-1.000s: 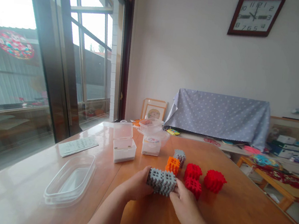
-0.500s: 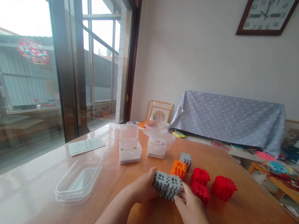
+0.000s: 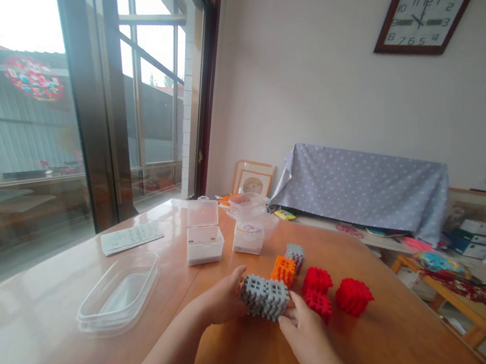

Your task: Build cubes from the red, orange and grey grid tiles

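A grey lattice block assembly [image 3: 264,296] rests on the wooden table [image 3: 382,349] between my hands. My left hand [image 3: 221,298] grips its left end, fingers curled round it. My right hand [image 3: 301,332] holds its right end, thumb against the block. Just behind sit an orange block cube [image 3: 283,269] and a small grey cube [image 3: 295,254]. To the right lie three red block cubes: one [image 3: 317,279], one [image 3: 319,303] close by my right hand, and one [image 3: 353,295] farther right.
A clear shallow tray [image 3: 118,292] lies at the left. An open white lidded box [image 3: 203,240], another small tub [image 3: 248,237] and a paper sheet [image 3: 130,237] sit farther back. A window runs along the left; a cloth-covered bench stands beyond the table.
Only the view has shifted slightly. Both hands stay on the grey block assembly in the same place.
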### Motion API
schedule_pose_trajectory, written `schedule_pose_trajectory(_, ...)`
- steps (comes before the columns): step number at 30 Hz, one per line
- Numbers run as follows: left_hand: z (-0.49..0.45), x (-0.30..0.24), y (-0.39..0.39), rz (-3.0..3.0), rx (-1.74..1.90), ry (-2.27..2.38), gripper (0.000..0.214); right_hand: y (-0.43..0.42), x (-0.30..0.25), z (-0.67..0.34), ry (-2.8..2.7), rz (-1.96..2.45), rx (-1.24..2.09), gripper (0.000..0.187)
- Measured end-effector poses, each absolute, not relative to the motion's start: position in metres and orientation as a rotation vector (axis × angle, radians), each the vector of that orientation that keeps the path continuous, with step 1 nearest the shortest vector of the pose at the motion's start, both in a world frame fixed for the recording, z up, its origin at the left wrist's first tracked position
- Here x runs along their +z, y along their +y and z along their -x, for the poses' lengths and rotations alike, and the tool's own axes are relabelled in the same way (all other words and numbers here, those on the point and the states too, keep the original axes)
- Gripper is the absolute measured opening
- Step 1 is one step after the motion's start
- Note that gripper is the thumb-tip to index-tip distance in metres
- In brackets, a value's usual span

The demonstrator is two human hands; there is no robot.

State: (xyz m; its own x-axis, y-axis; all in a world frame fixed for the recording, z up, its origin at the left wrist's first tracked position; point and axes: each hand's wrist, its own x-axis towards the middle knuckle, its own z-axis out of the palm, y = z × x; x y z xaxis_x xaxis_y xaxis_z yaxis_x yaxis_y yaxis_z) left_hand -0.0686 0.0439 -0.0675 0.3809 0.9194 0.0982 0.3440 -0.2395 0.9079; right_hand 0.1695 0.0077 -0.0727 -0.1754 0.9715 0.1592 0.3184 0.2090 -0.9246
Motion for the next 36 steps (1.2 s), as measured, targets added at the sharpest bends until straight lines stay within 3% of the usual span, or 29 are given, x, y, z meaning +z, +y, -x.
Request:
schedule_pose_trajectory(5, 0.072, -0.072, 0.046, -1.693, 0.812, 1.087, 0.101, -0.001, -0.059, -0.171, -1.714, 1.359, 0.891, 0.041)
schedule_pose_trajectory(12, 0.073, -0.065, 0.043, -1.689, 0.803, 1.113, 0.098, -0.004, -0.055, -0.177, -1.805, 1.536, 0.689, 0.008)
schedule_pose_trajectory(23, 0.072, -0.032, 0.027, -1.757, 0.913, 1.298, 0.095, -0.012, -0.045, -0.18, -1.95, 1.624, 0.548, 0.014)
schedule_pose_trajectory(36, 0.076, -0.022, 0.039, -1.826, 1.467, 1.588, 0.045, -0.03, -0.036, -0.162, -2.172, 1.739, 0.184, 0.015)
